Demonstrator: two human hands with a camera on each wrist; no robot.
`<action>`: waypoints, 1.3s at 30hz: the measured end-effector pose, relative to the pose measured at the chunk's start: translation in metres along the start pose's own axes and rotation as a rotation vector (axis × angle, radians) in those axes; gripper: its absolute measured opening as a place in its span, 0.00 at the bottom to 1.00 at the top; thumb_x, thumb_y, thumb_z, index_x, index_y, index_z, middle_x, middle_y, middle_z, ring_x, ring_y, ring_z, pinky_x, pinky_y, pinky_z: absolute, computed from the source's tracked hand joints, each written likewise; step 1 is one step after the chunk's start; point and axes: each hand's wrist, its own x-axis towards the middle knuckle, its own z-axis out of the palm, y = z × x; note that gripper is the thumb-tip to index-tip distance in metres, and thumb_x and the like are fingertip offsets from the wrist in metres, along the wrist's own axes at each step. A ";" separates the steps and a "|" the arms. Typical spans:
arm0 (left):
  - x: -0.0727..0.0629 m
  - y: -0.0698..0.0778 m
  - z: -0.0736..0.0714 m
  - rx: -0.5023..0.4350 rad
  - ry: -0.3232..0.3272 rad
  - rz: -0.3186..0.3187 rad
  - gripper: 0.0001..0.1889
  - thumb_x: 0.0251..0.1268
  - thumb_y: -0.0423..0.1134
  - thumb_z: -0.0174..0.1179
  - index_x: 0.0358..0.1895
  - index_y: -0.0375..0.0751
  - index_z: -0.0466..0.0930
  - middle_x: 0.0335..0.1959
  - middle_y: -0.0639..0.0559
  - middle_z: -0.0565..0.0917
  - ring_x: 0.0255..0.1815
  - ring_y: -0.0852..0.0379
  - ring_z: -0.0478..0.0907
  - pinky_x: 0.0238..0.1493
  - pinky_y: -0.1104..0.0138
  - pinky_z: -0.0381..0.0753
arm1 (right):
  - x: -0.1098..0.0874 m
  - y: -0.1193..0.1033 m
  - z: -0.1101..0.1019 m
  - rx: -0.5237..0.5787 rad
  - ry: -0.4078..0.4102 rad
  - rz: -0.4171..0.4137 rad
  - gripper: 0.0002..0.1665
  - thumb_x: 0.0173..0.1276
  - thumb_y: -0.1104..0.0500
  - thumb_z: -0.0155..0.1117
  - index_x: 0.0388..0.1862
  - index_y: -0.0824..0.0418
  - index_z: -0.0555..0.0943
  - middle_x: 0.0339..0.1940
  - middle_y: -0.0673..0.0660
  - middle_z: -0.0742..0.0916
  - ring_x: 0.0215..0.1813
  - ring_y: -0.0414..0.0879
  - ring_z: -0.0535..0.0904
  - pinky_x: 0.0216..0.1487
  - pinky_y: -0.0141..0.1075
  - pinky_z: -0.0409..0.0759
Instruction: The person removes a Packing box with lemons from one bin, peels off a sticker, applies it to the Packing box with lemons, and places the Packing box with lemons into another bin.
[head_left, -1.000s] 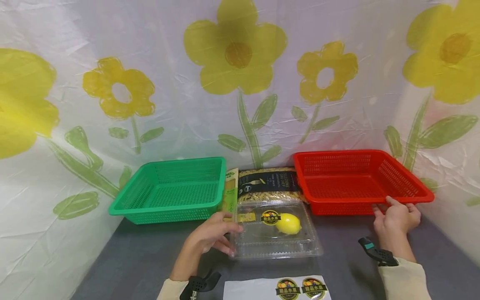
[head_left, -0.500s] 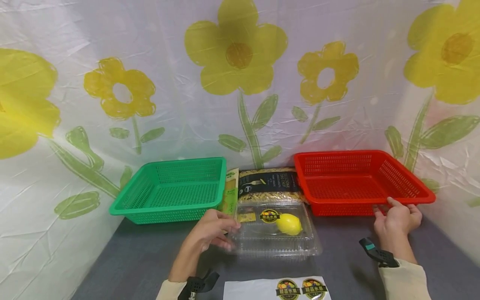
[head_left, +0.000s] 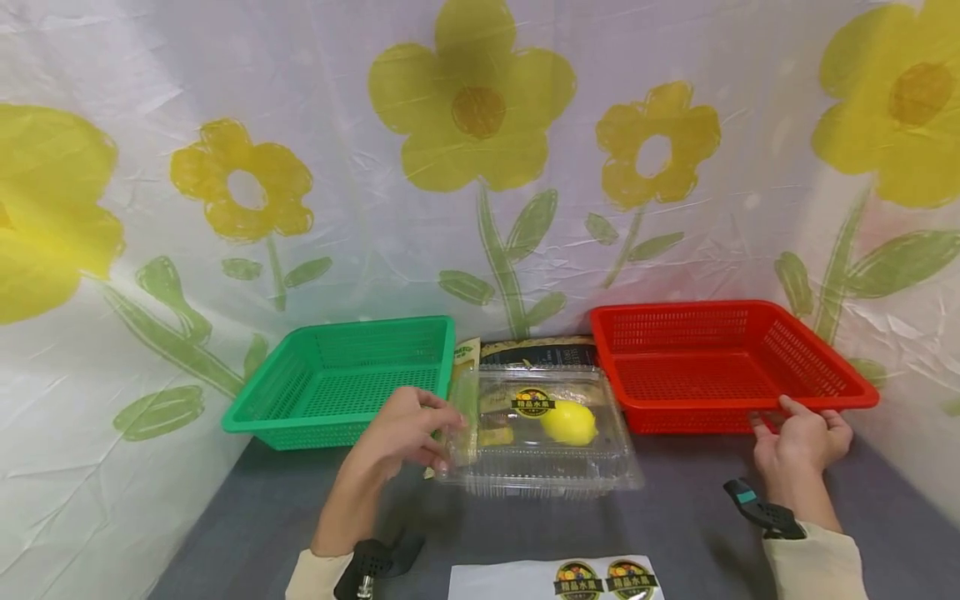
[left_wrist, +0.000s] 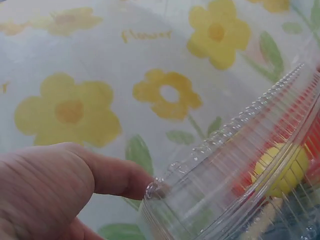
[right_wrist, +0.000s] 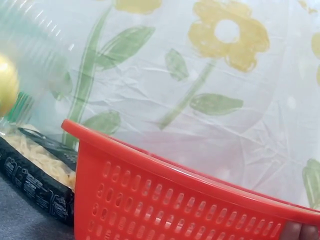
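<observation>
My left hand (head_left: 408, 429) pinches the left edge of a clear plastic clamshell box (head_left: 555, 467), raised off the table. A yellow lemon (head_left: 573, 422) shows inside it, and a round black-and-gold label (head_left: 532, 402) is on its lid. In the left wrist view, the thumb or a finger meets the ridged corner of the box (left_wrist: 200, 190). My right hand (head_left: 801, 454) grips the front rim of the red basket (head_left: 697, 418). Only fingertips (right_wrist: 295, 231) of that hand show in the right wrist view, at the basket's lower right.
A green basket (head_left: 330, 433) stands at the left. Behind the box lie a pasta bag (right_wrist: 37, 187) with a dark label and a yellow-green packet (head_left: 467, 357). A white sheet (head_left: 498, 583) with two round labels lies at the front. A flowered curtain (head_left: 360, 242) backs the table.
My left hand has lifted the clamshell box upward and slightly left, so it now covers more of the pasta bag; the lemon has shifted along with it. My right hand stays on the red basket.
</observation>
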 end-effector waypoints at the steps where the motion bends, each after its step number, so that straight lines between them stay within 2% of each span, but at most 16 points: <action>1: 0.000 0.005 0.000 0.008 -0.001 0.003 0.18 0.65 0.35 0.66 0.53 0.27 0.76 0.47 0.36 0.81 0.14 0.53 0.79 0.22 0.60 0.84 | 0.000 0.000 0.000 0.000 0.000 -0.001 0.31 0.67 0.74 0.58 0.53 0.43 0.60 0.57 0.43 0.68 0.48 0.46 0.73 0.59 0.42 0.74; 6: 0.008 0.029 0.004 0.020 -0.036 0.051 0.17 0.68 0.37 0.65 0.54 0.28 0.79 0.51 0.35 0.82 0.17 0.52 0.82 0.25 0.61 0.85 | 0.002 -0.001 0.000 -0.013 0.002 -0.006 0.30 0.68 0.74 0.59 0.52 0.43 0.61 0.57 0.42 0.69 0.52 0.45 0.72 0.59 0.42 0.74; 10: 0.025 0.048 0.019 -0.019 -0.059 0.087 0.16 0.64 0.38 0.67 0.49 0.30 0.83 0.52 0.34 0.82 0.19 0.50 0.83 0.25 0.61 0.86 | 0.003 -0.003 -0.001 -0.016 0.011 -0.001 0.30 0.67 0.74 0.59 0.51 0.43 0.61 0.57 0.42 0.69 0.51 0.45 0.73 0.57 0.42 0.75; 12: 0.037 0.059 0.030 -0.048 -0.067 0.098 0.12 0.61 0.37 0.69 0.40 0.30 0.82 0.51 0.35 0.80 0.18 0.50 0.83 0.26 0.60 0.87 | 0.004 -0.005 -0.001 -0.012 0.014 -0.003 0.30 0.67 0.74 0.59 0.51 0.43 0.61 0.57 0.43 0.69 0.49 0.46 0.74 0.55 0.42 0.77; 14: 0.050 0.068 0.044 -0.072 -0.082 0.110 0.12 0.59 0.36 0.70 0.37 0.30 0.81 0.48 0.34 0.81 0.18 0.49 0.83 0.27 0.59 0.88 | 0.005 -0.008 -0.002 -0.008 0.011 -0.006 0.31 0.66 0.74 0.60 0.51 0.43 0.61 0.57 0.42 0.70 0.51 0.45 0.73 0.55 0.42 0.78; 17: 0.071 0.079 0.067 -0.107 -0.105 0.116 0.13 0.58 0.34 0.71 0.39 0.30 0.78 0.44 0.35 0.82 0.21 0.47 0.83 0.30 0.57 0.88 | 0.006 -0.012 -0.001 -0.006 0.009 -0.010 0.33 0.65 0.75 0.61 0.53 0.42 0.62 0.59 0.41 0.70 0.56 0.43 0.71 0.58 0.43 0.78; 20: 0.090 0.087 0.093 -0.142 -0.111 0.124 0.16 0.58 0.32 0.71 0.46 0.29 0.79 0.34 0.37 0.82 0.20 0.47 0.82 0.29 0.58 0.88 | 0.007 -0.014 -0.001 -0.012 0.010 -0.006 0.35 0.64 0.75 0.62 0.55 0.41 0.62 0.61 0.39 0.69 0.60 0.42 0.69 0.62 0.44 0.77; 22: 0.102 0.091 0.111 -0.151 -0.105 0.130 0.13 0.59 0.31 0.69 0.44 0.29 0.79 0.29 0.41 0.80 0.18 0.48 0.80 0.27 0.59 0.88 | 0.007 -0.014 -0.001 -0.011 0.013 0.001 0.34 0.64 0.75 0.62 0.54 0.41 0.62 0.60 0.39 0.69 0.60 0.42 0.69 0.62 0.43 0.76; 25: 0.120 0.096 0.138 -0.147 -0.049 0.143 0.09 0.57 0.31 0.69 0.32 0.33 0.77 0.23 0.46 0.74 0.13 0.50 0.76 0.24 0.60 0.87 | 0.008 -0.012 0.001 -0.006 0.009 0.015 0.34 0.65 0.75 0.61 0.53 0.41 0.61 0.59 0.40 0.69 0.58 0.43 0.70 0.60 0.42 0.77; 29: 0.137 0.098 0.169 -0.112 0.041 0.153 0.15 0.54 0.30 0.69 0.24 0.41 0.69 0.18 0.50 0.70 0.12 0.52 0.73 0.22 0.59 0.86 | 0.009 -0.009 0.004 -0.018 0.006 0.020 0.35 0.65 0.75 0.63 0.54 0.40 0.61 0.60 0.39 0.68 0.60 0.42 0.68 0.62 0.43 0.77; 34: 0.146 0.094 0.201 -0.095 0.109 0.151 0.16 0.56 0.31 0.70 0.22 0.42 0.69 0.14 0.53 0.65 0.10 0.53 0.72 0.19 0.60 0.85 | 0.010 -0.009 0.005 -0.030 0.009 0.016 0.36 0.64 0.74 0.65 0.54 0.40 0.61 0.65 0.38 0.67 0.62 0.41 0.66 0.66 0.45 0.75; 37: 0.147 0.092 0.217 -0.069 0.103 0.144 0.18 0.57 0.33 0.70 0.20 0.42 0.67 0.15 0.52 0.66 0.10 0.51 0.76 0.18 0.60 0.84 | 0.009 -0.010 0.005 -0.022 0.012 0.023 0.40 0.62 0.73 0.68 0.57 0.38 0.61 0.67 0.37 0.67 0.63 0.40 0.65 0.66 0.45 0.75; 39: 0.148 0.090 0.226 -0.017 0.098 0.147 0.19 0.57 0.35 0.71 0.18 0.42 0.67 0.16 0.50 0.69 0.10 0.48 0.79 0.18 0.60 0.84 | 0.009 -0.011 0.006 -0.017 0.013 0.024 0.40 0.62 0.73 0.69 0.57 0.38 0.61 0.68 0.37 0.66 0.63 0.40 0.65 0.65 0.45 0.76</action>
